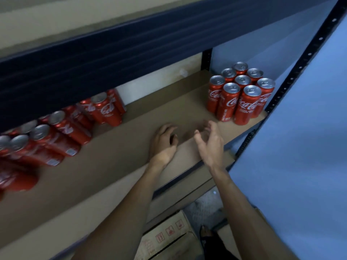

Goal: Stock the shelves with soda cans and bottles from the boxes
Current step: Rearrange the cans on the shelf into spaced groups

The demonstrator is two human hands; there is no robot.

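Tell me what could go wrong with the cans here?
1. The right cans stand at the front corner of the shelf. The right hand, empty and close by, might knock one off the edge.
2. The left cans stand packed together, so one bump could topple several.
3. A can that falls might hit the box below.
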